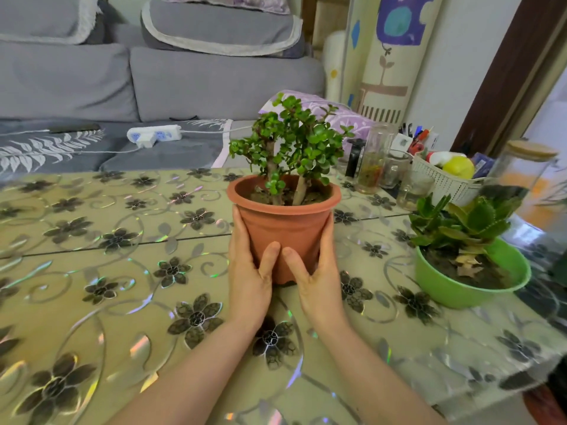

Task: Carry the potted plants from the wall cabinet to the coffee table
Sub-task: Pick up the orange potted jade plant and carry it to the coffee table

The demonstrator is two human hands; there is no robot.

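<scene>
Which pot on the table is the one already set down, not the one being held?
Start at the flower-patterned coffee table and go to its right side, in front of the white plastic basket. The wide, shallow green plastic bowl-shaped pot with spiky, toothed leaves sits there untouched, unlike the taller terracotta-coloured plastic pot, which the left hand and right hand hold.

Two bare forearms enter from bottom edge, no sleeves visible up to frame border. Left hand [250, 271] bare: no glove, ring, watch or bracelet seen. Right hand [319, 271] likewise bare, wrist unadorned. Thumbnails short, unpainted as far as visible. Other fingers mostly hidden, so nails there cannot be told. Nothing else of person in view.
</scene>
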